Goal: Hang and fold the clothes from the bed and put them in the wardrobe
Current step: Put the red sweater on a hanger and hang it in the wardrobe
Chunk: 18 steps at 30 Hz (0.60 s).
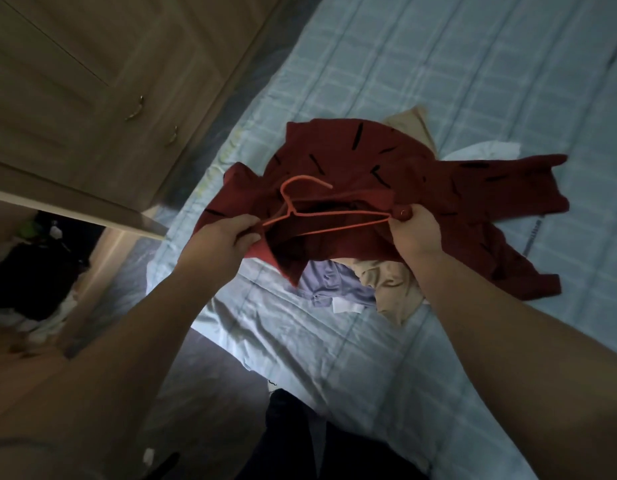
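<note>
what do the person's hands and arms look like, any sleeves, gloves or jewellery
The left hand and right hand are bare: no gloves, and no ring, watch or bracelet shows. The left forearm and right forearm are bare too, with no sleeve in sight. The light is dim, so a thin ring could be missed.
</note>
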Available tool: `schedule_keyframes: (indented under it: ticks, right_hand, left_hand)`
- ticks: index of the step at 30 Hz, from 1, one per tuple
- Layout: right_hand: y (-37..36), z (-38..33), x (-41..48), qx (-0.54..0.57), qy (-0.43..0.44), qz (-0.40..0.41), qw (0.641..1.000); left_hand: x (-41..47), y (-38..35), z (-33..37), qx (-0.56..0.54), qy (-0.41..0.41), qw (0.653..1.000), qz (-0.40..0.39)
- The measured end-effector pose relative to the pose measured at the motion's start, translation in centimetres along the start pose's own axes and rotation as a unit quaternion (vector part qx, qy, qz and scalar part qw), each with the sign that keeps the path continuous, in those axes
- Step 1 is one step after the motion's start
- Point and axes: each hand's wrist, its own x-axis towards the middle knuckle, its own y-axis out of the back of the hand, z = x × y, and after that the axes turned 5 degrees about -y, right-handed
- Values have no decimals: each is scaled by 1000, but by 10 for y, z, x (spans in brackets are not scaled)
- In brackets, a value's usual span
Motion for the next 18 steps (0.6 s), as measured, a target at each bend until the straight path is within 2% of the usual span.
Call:
schedule_keyframes:
  ticks: [7, 11, 18]
  right_hand:
    - [69, -70, -31, 114, 46, 106, 987]
    - [128, -130, -70, 191, 83, 173, 963]
    - [245, -213, -179, 267, 140, 301, 905]
  left_hand:
    - [8, 58, 17, -12, -84, 995, 50]
    - [14, 102, 38, -13, -151, 988, 40]
    - [32, 220, 90, -3, -249, 959, 134]
